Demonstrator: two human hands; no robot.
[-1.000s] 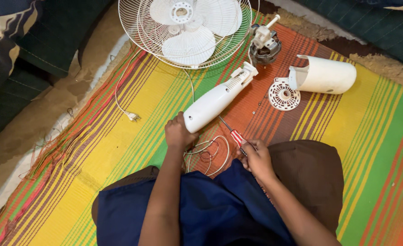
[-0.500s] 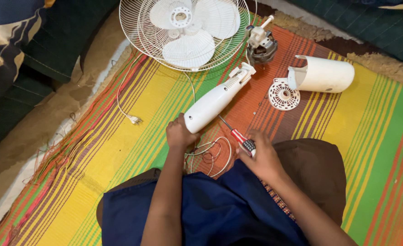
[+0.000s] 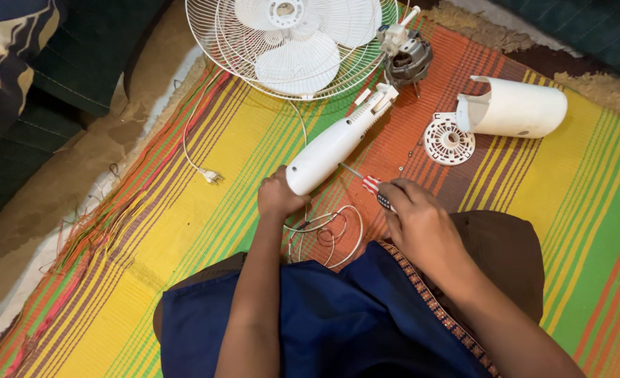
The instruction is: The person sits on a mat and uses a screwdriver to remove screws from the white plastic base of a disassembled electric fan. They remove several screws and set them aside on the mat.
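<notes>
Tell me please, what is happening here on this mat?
A person sits on a striped mat with a taken-apart white fan. The left hand grips the lower end of the white fan stem, which lies on the mat. The right hand holds a screwdriver with a red and white handle, its tip against the stem. Loose white wires curl between the hands. Beyond lie the fan grille with blades, the bare motor, a white motor cover and a round vented cap.

free: bare mat [image 3: 184,231] left of hands | blocked: fan grille [image 3: 289,45], motor [image 3: 407,61], cover [image 3: 517,106] ahead
</notes>
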